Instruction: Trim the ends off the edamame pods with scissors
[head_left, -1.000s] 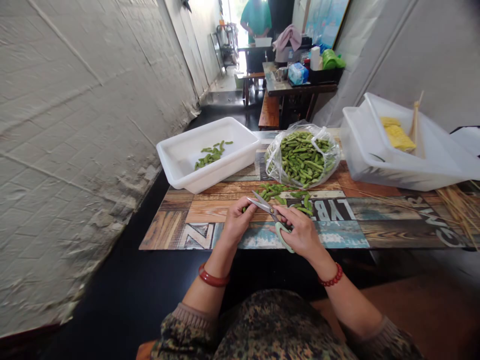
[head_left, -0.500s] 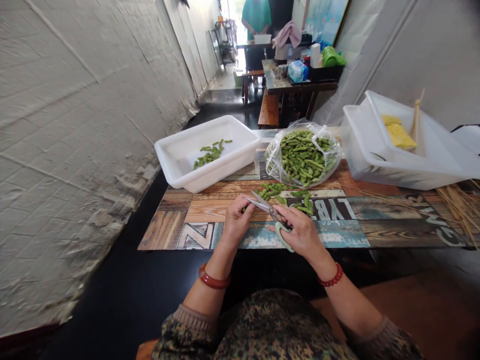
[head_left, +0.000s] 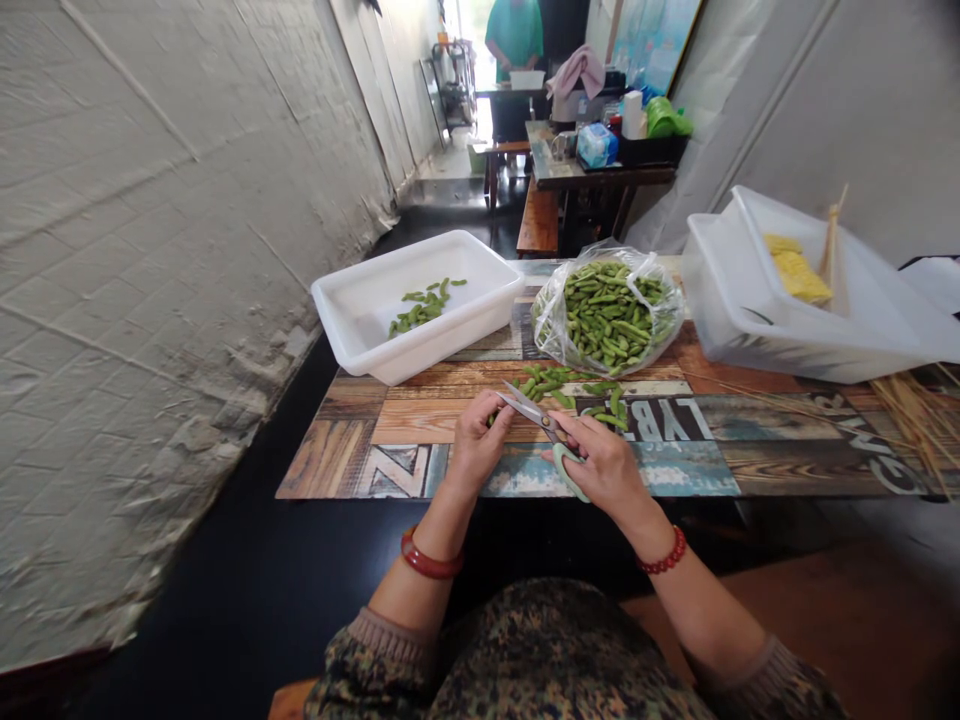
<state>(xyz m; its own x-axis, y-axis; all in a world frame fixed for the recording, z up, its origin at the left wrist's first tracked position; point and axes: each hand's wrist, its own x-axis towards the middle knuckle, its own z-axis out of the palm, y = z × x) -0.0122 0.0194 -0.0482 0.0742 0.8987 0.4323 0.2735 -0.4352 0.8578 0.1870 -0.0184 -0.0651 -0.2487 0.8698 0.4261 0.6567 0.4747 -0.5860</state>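
My right hand [head_left: 604, 462] is closed on scissors [head_left: 541, 418] with pale green handles, their blades pointing left and slightly apart. Between the fingers of my left hand [head_left: 478, 440] is a green soybean pod [head_left: 492, 417], mostly hidden by the fingers, right at the blade tips. Several loose pods [head_left: 546, 380] lie on the table just beyond the scissors. Behind them stands a clear plastic bag [head_left: 551, 320] full of pods. To the left, a white plastic tub [head_left: 450, 340] has a small heap of pods [head_left: 420, 312] on its bottom.
Nested white tubs [head_left: 817, 345] with a yellow packet [head_left: 796, 270] stand at the right of the patterned table [head_left: 409, 415]. Thin sticks [head_left: 919, 425] lie by them. Farther back, a person in a green top [head_left: 515, 35] is at another table [head_left: 555, 175]. A rough white wall [head_left: 150, 250] runs along the left.
Almost nothing differs. My hands and the scissors hold nearly the same pose at the pod, and the view has shifted very slightly.
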